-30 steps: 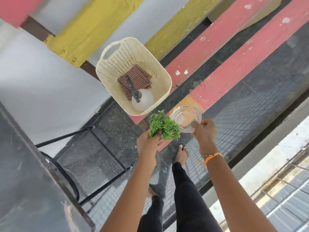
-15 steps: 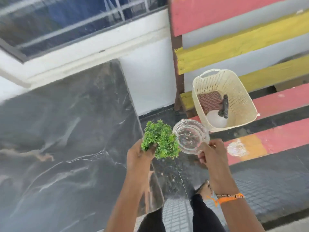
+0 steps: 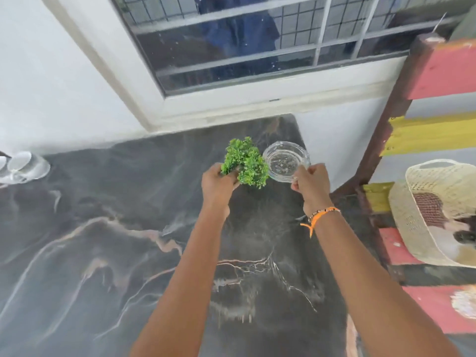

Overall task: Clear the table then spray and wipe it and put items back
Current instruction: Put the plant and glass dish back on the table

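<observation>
My left hand (image 3: 217,185) is closed around the base of a small green plant (image 3: 245,162) and holds it above the dark marbled table (image 3: 103,253). Just to its right, my right hand (image 3: 310,185) grips the near rim of a clear glass dish (image 3: 284,161), held over the table's far right corner. Plant and dish almost touch each other. Whether either rests on the table top I cannot tell.
A cream plastic basket (image 3: 422,228) with a checked cloth (image 3: 428,211) sits on the floor to the right, partly cut off. Clear glassware (image 3: 23,167) stands at the table's far left. A window and white wall lie behind; painted wooden boards stand at right.
The view has swung from the floor and basket up to the table. Both hands have carried the plant and the glass dish from beside the basket to above the table's far right corner.
</observation>
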A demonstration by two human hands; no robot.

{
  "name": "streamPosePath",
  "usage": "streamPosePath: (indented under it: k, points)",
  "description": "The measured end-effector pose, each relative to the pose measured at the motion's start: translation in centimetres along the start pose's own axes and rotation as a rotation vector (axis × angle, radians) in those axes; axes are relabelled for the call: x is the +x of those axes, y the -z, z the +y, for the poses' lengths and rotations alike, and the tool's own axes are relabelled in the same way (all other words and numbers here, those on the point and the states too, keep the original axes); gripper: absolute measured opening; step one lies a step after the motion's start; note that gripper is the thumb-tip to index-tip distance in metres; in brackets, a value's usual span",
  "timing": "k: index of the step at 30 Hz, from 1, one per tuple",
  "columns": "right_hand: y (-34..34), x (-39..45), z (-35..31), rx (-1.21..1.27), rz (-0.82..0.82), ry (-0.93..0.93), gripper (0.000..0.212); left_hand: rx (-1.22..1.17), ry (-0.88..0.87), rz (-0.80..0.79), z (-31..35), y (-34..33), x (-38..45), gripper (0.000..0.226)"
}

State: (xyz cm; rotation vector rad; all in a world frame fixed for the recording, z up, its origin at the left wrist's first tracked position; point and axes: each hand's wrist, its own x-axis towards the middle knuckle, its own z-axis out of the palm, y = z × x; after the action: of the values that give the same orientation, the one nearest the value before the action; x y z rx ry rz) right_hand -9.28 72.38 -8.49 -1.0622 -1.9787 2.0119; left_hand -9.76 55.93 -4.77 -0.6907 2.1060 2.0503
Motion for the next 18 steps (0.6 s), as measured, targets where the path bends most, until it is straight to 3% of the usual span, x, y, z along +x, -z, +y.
streamPosePath:
  k: [7, 11, 18]
  points:
    - [-5.0, 4.6, -0.6, -0.087, 0.118, -0.01, 0.017, 0.058, 0.02, 0.053, 0.3, -1.0, 7.0, 0.024]
    - [-5.6, 6.3, -0.8, -0.137, 0.187, 0.008, 0.022, -0.036, 0.057, 0.068, 0.6, -2.2, 8.8, 0.027]
    - [-6.6, 8.6, -0.5, -0.136, 0.184, -0.031, 0.027, -0.051, 0.037, 0.082, 1.8, -3.8, 11.5, 0.029]
